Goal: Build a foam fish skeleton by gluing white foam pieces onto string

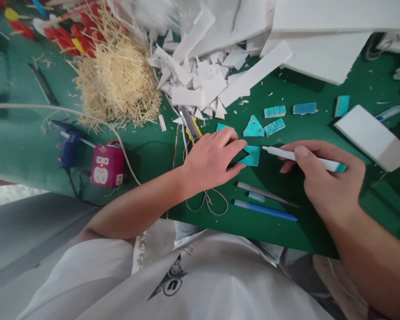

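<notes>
My left hand (214,156) pinches a small turquoise-painted foam piece (252,155) against the green table (286,226). My right hand (326,178) is closed around a white marker with a turquoise end (303,158); its tip touches the right edge of that piece. Several more turquoise pieces (275,119) lie just beyond on the table.
A heap of white foam scraps (203,75) and large white foam sheets (320,40) lie at the back, a pile of thin wooden sticks (116,80) to the left. A utility knife (190,124), blue glue gun (68,144), pink power socket (107,165), white block (373,138) and pens (265,210) lie around my hands.
</notes>
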A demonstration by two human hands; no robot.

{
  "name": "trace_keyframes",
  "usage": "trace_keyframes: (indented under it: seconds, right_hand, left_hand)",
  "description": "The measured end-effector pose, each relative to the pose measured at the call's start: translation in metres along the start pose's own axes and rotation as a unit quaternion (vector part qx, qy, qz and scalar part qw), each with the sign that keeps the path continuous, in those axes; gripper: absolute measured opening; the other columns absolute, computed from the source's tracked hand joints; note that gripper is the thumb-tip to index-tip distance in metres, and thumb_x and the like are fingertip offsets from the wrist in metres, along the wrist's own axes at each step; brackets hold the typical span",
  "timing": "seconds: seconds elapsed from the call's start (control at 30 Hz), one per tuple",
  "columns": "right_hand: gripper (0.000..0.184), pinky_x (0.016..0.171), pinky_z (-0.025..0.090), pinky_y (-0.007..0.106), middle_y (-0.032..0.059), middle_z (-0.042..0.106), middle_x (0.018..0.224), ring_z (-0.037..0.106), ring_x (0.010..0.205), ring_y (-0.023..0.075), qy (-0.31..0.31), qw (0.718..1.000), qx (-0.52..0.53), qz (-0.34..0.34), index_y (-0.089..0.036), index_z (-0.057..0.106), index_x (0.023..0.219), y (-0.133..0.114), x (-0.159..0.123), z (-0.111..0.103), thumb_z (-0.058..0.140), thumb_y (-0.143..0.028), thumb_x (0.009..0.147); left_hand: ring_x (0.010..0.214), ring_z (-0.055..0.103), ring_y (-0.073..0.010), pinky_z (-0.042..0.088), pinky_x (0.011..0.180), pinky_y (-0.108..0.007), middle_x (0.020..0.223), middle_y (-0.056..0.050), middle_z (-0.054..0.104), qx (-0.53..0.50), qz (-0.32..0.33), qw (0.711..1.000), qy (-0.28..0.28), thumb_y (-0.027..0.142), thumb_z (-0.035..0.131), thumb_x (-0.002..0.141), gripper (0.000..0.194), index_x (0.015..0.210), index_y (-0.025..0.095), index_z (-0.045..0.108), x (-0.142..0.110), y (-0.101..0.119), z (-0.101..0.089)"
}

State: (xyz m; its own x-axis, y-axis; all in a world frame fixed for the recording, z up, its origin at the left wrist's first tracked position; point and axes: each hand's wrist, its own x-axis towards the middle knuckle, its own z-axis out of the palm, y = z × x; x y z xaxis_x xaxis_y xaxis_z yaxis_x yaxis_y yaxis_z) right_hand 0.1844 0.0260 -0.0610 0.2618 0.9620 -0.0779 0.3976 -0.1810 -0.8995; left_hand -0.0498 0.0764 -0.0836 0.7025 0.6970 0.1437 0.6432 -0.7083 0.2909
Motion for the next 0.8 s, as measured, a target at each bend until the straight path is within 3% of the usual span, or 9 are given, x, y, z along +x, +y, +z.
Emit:
trace_keyframes:
  seconds: [0.3,0.5,0.8]
  right_hand:
    - [0.017,0.052,0.050,0.033,-0.0010,0.068,0.061,0.061,0.054,0.0165,0.003,1.000,-0.004,-0.007,-0.029,0.081,0.077,0.0015,0.0002,0.0007,0.075,-0.035,0.091]
    - [0.017,0.054,0.048,0.036,0.0000,0.069,0.062,0.062,0.057,0.0191,0.000,1.000,0.000,0.000,-0.032,0.081,0.080,0.0001,-0.0001,0.0005,0.074,-0.039,0.093]
    - [0.020,0.054,0.047,0.033,-0.0010,0.068,0.062,0.062,0.056,0.0162,-0.003,1.000,0.005,-0.006,-0.028,0.081,0.080,0.0009,0.0006,0.0005,0.073,-0.040,0.094]
  left_hand:
    - [0.101,0.068,-0.0244,0.053,0.079,-0.036,0.117,-0.011,0.066,-0.005,-0.021,0.999,-0.043,0.037,0.066,0.100,0.034,0.128,0.018,0.066,0.0012,0.0014,-0.0037]
    - [0.102,0.068,-0.0252,0.053,0.079,-0.036,0.117,-0.011,0.066,-0.005,-0.020,0.999,-0.047,0.037,0.066,0.100,0.035,0.128,0.017,0.066,0.0012,0.0018,-0.0033]
    - [0.100,0.068,-0.0246,0.053,0.078,-0.036,0.116,-0.011,0.067,-0.006,-0.016,0.999,-0.031,0.036,0.066,0.099,0.033,0.127,0.017,0.067,0.0007,0.0020,-0.0022]
